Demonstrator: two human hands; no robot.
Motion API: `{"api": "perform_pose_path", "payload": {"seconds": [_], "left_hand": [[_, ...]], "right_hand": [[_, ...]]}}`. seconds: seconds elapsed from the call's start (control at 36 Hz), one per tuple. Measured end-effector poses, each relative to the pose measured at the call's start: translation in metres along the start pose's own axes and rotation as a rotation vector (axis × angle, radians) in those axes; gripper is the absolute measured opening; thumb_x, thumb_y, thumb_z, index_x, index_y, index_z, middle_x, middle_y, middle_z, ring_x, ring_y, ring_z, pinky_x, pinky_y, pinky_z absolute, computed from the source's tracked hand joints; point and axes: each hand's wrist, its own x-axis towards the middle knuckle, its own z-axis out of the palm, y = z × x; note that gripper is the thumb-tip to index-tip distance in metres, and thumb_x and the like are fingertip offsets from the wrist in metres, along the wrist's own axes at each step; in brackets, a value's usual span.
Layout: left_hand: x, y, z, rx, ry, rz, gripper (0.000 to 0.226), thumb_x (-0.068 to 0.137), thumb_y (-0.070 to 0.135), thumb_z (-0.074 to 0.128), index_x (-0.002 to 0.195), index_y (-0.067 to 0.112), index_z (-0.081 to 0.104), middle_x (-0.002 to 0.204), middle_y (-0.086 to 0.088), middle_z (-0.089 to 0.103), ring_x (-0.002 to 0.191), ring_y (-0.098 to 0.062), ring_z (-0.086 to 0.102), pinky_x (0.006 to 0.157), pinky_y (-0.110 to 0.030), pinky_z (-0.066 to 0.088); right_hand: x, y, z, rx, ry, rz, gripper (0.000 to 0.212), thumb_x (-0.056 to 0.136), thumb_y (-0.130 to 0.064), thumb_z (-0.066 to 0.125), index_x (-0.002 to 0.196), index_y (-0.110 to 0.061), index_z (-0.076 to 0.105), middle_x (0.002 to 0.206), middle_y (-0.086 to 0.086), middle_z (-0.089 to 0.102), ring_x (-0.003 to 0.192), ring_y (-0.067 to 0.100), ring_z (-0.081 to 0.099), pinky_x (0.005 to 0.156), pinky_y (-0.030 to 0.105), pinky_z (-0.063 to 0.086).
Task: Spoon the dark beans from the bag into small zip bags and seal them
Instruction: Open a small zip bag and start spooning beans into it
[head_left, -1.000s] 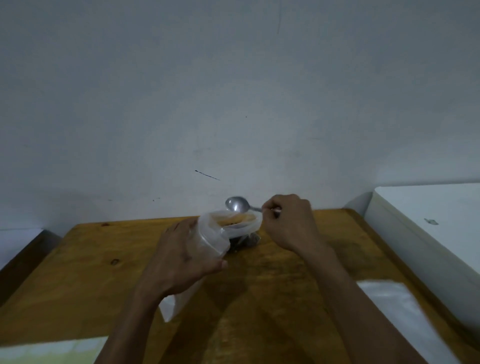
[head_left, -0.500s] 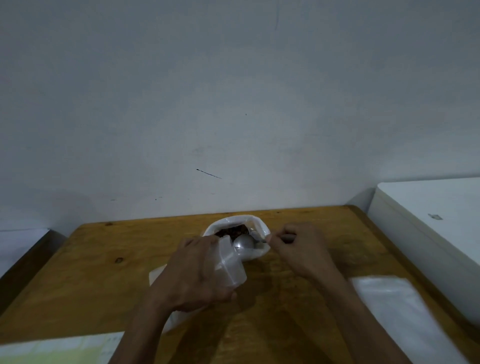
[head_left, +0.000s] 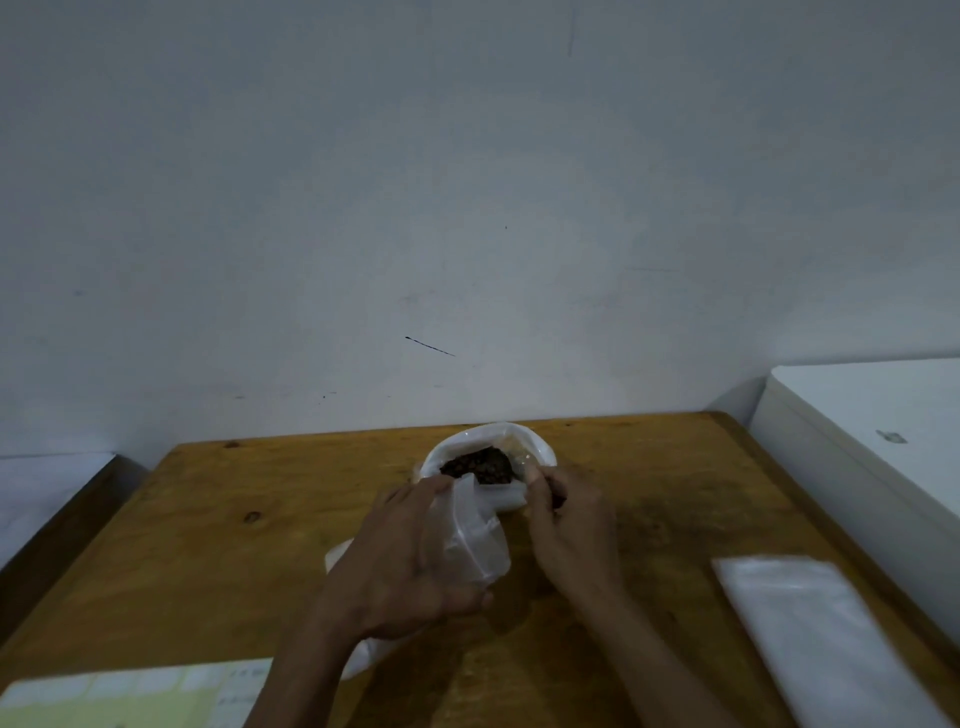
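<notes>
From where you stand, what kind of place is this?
Probably a plain home or small-shop packing corner, not a lab: a bare wooden table against a scuffed white wall, an open bag of dark beans, and a stack of empty plastic bags.

The scene is dim and flat, with a cool grey cast over the wall (head_left: 467, 182). The brightest patch sits mid-wall, fading toward the corners (a mild vignette). Soft shadows pool on the desk (head_left: 208, 545) beneath the hands. Detail is smeared and noisy; the papers (head_left: 130, 691) at the lower left edge are blurred. Wide-angle bowing bends the desk's edges outward.
</notes>
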Motion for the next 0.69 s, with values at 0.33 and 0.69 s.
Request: {"api": "perform_pose_path", "payload": {"seconds": [0.33, 0.69], "left_hand": [[-0.004, -0.009, 0.013, -0.014, 0.139, 0.032, 0.118, 0.055, 0.076, 0.075, 0.151, 0.030, 0.024, 0.142, 0.019, 0.032, 0.123, 0.001, 0.023, 0.097, -0.018, 0.025], [0.001, -0.011, 0.003, -0.100, 0.266, -0.045, 0.102, 0.059, 0.060, 0.087, 0.144, 0.024, 0.043, 0.131, 0.008, 0.053, 0.110, -0.013, 0.050, 0.086, -0.031, 0.046]], "right_hand": [[0.008, -0.003, -0.008, 0.661, 0.127, 0.646, 0.014, 0.095, -0.020, 0.066, 0.091, -0.007, 0.071, 0.065, 0.004, 0.073, 0.058, 0.014, 0.064, 0.058, 0.029, 0.054], [0.020, -0.029, -0.048, 0.737, 0.049, 0.500, 0.022, 0.097, -0.020, 0.063, 0.093, -0.001, 0.073, 0.065, 0.007, 0.070, 0.054, 0.012, 0.062, 0.049, 0.024, 0.050]]}}
